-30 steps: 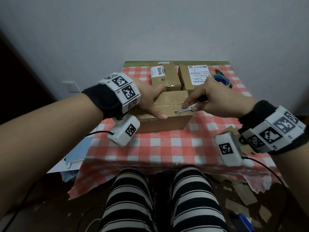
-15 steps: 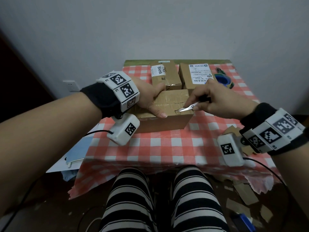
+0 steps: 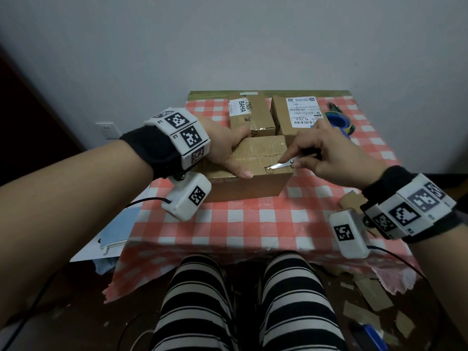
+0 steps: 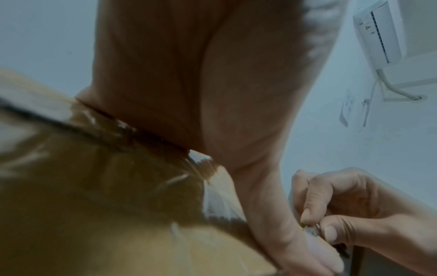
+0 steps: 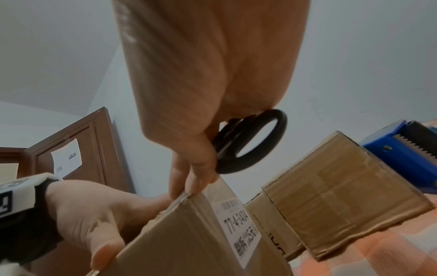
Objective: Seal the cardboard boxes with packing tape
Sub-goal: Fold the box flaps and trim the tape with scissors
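Note:
The near cardboard box [image 3: 253, 183] sits mid-table with clear tape [image 3: 258, 158] along its top seam. My left hand [image 3: 228, 150] grips its left side, fingers over the far edge and thumb flat on top. My right hand [image 3: 326, 155] pinches small scissors [image 3: 281, 164] by their black handles [image 5: 253, 142]. The blade tips touch the tape near the box's front edge, just right of my left thumb. In the left wrist view the palm [image 4: 189, 74] lies on the taped box [image 4: 94, 205]. Whether the blades stand apart is too small to tell.
Two more brown boxes stand at the back, one labelled BAHA [image 3: 250, 115], one with a shipping label [image 3: 296, 112]. A blue tape dispenser [image 3: 338, 121] lies right of them. The checked tablecloth [image 3: 253, 224] covers the table. Cardboard scraps [image 3: 364, 295] litter the floor at right.
Almost nothing: the scissor tips stay at the same spot on the tape and my left hand keeps its hold. My right hand shifts only slightly.

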